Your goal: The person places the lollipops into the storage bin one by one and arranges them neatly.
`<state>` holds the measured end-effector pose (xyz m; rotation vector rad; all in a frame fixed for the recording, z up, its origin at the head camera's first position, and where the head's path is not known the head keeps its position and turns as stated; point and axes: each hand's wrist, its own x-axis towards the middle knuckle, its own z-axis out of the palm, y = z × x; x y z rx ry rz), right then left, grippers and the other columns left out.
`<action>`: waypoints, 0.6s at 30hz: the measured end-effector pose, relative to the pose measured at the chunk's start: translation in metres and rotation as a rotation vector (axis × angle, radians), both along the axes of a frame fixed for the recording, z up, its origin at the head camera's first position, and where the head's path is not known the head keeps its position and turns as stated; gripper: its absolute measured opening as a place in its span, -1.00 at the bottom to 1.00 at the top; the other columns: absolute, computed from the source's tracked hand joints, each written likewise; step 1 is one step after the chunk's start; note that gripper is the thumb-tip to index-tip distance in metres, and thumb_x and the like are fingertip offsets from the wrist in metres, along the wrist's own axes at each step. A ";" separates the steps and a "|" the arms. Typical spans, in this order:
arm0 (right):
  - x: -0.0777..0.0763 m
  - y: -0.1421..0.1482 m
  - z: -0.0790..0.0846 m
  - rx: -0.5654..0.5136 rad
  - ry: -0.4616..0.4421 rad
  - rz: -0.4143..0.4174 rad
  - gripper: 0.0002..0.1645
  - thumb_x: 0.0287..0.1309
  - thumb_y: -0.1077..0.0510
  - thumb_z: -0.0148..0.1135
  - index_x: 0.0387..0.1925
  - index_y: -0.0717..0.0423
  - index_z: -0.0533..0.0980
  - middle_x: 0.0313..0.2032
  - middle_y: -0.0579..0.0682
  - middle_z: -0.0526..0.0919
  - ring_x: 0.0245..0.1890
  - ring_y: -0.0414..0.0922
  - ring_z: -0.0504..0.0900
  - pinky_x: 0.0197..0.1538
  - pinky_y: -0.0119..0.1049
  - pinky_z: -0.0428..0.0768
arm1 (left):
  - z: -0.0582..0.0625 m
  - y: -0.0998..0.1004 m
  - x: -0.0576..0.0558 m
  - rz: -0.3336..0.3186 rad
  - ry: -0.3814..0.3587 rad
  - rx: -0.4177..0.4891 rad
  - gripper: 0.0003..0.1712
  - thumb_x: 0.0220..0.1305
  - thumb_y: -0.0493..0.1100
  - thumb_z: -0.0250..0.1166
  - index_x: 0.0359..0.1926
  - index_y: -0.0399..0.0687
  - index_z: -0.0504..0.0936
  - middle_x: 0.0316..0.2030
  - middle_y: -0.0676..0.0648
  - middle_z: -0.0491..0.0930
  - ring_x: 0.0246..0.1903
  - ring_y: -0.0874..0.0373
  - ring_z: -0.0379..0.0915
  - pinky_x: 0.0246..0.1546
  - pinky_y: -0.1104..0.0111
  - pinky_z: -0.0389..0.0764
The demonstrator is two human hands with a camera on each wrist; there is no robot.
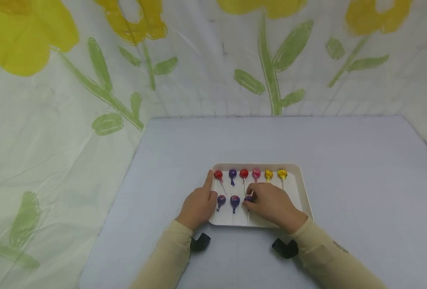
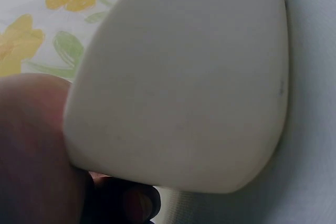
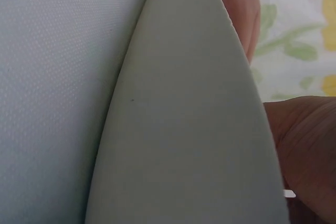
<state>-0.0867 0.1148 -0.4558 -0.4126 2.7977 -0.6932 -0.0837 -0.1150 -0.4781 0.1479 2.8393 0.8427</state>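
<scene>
A white tray (image 1: pixel 296 192) holds wrapped lollipops in two rows. My left hand (image 1: pixel 199 204) rests on its left rim, index finger straight along the edge and thumb beside it. With thumb and index finger, my right hand (image 1: pixel 272 204) pinches a purple lollipop (image 1: pixel 248 198) low over the tray; its stick points toward me. Left of it in the near row lie two more purple lollipops, the middle one (image 1: pixel 235 202) and the leftmost (image 1: pixel 221 200). Both wrist views mostly show the outer tray wall (image 2: pixel 178 87), hiding the fingertips.
The far row has a red lollipop (image 1: pixel 218 174), a purple one (image 1: pixel 233 174), another red one (image 1: pixel 244 173), a pink one (image 1: pixel 256 173) and two yellow ones, the last (image 1: pixel 282 174) at right. A pale table (image 1: pixel 361 180) surrounds the tray; a flower-printed sheet (image 1: pixel 206 80) hangs behind.
</scene>
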 end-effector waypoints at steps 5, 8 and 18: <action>0.000 0.005 0.005 0.002 0.002 -0.022 -0.68 0.20 -0.06 0.50 -0.14 0.05 0.72 -0.33 -0.07 0.73 -0.39 -0.19 0.60 -0.32 -0.24 0.60 | -0.002 0.002 -0.001 -0.007 0.004 0.000 -0.20 0.55 -0.07 -0.01 0.70 -0.08 -0.01 -0.67 0.03 0.28 -0.67 0.14 0.17 -0.54 0.26 0.28; -0.001 0.011 0.010 -0.011 0.032 -0.046 -0.66 0.24 -0.08 0.46 -0.12 0.06 0.71 -0.28 -0.03 0.74 -0.36 -0.16 0.61 -0.33 -0.24 0.60 | -0.002 0.001 -0.001 -0.008 0.005 -0.004 -0.20 0.55 -0.07 -0.01 0.70 -0.08 -0.01 -0.67 0.03 0.28 -0.67 0.13 0.17 -0.54 0.27 0.29; -0.012 0.031 0.015 -0.066 0.190 -0.074 -0.77 0.29 -0.05 0.43 -0.24 0.02 0.70 -0.31 -0.01 0.73 -0.43 -0.14 0.55 -0.38 -0.24 0.53 | -0.004 0.002 -0.004 -0.008 -0.001 0.006 -0.20 0.56 -0.04 -0.02 0.70 -0.08 -0.02 -0.68 0.02 0.30 -0.67 0.12 0.20 -0.52 0.25 0.31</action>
